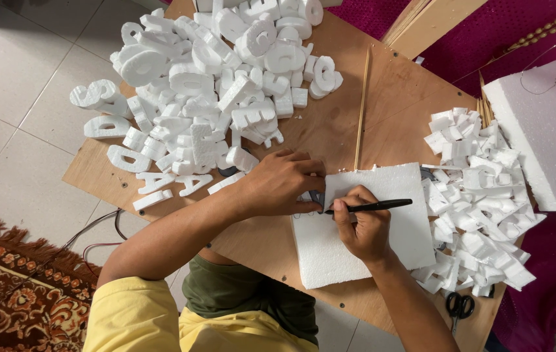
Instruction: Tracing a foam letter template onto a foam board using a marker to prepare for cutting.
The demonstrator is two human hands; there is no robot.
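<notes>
While the right hand [364, 228] has its fingers clenched on a black pen [372, 206], tip on the foam sheet [369, 248], the left hand [281, 182] presses flat at the sheet's edge. Wooden tabletop [395, 98], foam letters [213, 85] piled left, tiled floor [24, 85].

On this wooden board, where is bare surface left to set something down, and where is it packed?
Bare board lies between the letter pile and the scrap heap, split by a thin stick. Another strip runs near the edge below the foam sheet, beside the scissors. Both heaps are crowded.
</notes>
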